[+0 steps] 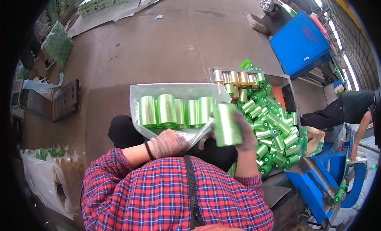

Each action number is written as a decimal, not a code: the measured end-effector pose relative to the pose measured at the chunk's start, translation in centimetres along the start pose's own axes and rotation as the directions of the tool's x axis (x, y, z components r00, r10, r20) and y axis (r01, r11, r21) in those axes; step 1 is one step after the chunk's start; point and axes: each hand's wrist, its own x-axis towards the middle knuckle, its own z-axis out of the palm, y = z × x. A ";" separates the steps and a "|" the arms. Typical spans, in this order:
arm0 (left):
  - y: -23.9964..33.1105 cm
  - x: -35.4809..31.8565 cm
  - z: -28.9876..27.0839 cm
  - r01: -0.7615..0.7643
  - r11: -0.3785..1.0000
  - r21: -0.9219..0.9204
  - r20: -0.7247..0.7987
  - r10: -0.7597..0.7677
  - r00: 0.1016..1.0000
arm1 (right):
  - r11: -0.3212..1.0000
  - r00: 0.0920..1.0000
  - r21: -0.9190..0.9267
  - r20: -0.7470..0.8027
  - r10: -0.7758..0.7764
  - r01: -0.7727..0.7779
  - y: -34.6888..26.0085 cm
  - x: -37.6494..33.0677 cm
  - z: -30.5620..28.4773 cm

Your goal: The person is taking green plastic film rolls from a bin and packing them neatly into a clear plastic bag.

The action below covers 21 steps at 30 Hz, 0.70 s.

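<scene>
My right hand [247,129], in a dark glove, grips a roll of shiny green film [226,125] held upright at the right end of a clear plastic bag [178,89]. Motion blurs this roll a little. Inside the bag stand several green film rolls [166,110] side by side. At the bag's near edge, my left hand [170,143] wears a striped knitted glove. Its fingers are closed on the plastic, and the fingertips are partly hidden.
To my right, a metal-edged bin [291,94] holds a heap of green rolls [274,119] and several golden rolls [234,77]. A blue cabinet [299,44] stands far right. A co-worker [353,108] reaches toward blue machinery [313,183]. Bagged rolls [47,175] sit at left.
</scene>
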 end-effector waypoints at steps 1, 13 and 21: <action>0.4 -0.3 0.4 0.020 1.000 -0.002 0.026 -0.020 0.999 | 0.991 0.999 -0.132 -0.021 0.032 -0.035 0.5 2.0 1.5; -4.5 -10.4 -1.1 0.405 0.777 -0.483 -0.801 -0.579 0.154 | -0.302 0.916 -0.942 -0.017 -0.400 -0.149 -0.9 5.7 2.4; -4.8 -9.7 -2.5 -0.411 0.173 -0.895 -0.385 -0.764 0.518 | 0.811 0.845 -0.580 -0.393 -0.363 0.079 4.2 7.8 -7.2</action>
